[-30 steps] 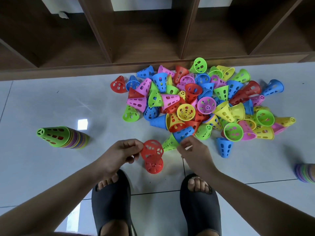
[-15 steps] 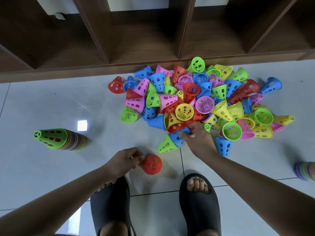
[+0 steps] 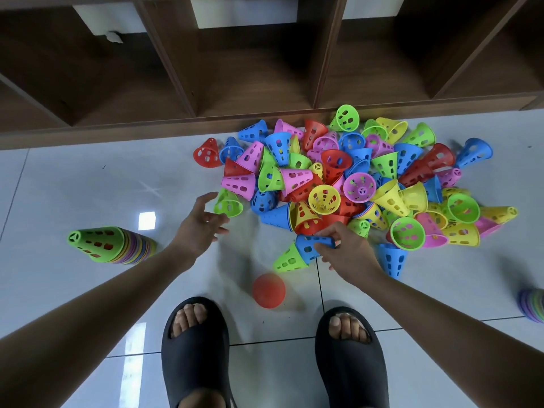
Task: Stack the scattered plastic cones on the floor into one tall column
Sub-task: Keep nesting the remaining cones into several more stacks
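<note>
On the tiled floor before the wooden shelf unit: a loose pile of perforated cones, mixed colours, most lying on their sides, a few mouth-up. Your right hand, at the pile's near edge, has fingers and thumb curled round a blue cone. This cone lies against the wide end of a lime cone; whether the two are nested can't be told. Gripping round the wall prob. lets you turn the cone mouth-down for stacking.

Your left hand is empty, fingers spread, well apart from the right. It reaches toward a green cone at the pile's left edge, near but not touching.

A red cone, blurred and seen end-on as a disc, sits btwn your sandals, within reach of both hands. It is likely the base for a fresh stack.

A tall multi-colour column, green on top, stands well to the left, clear of the pile so it won't be knocked. Part of another stack shows at the right edge.

Judgement: approx. mid-task. Most cones are unstacked, and the separate stacks need merging into one.
</note>
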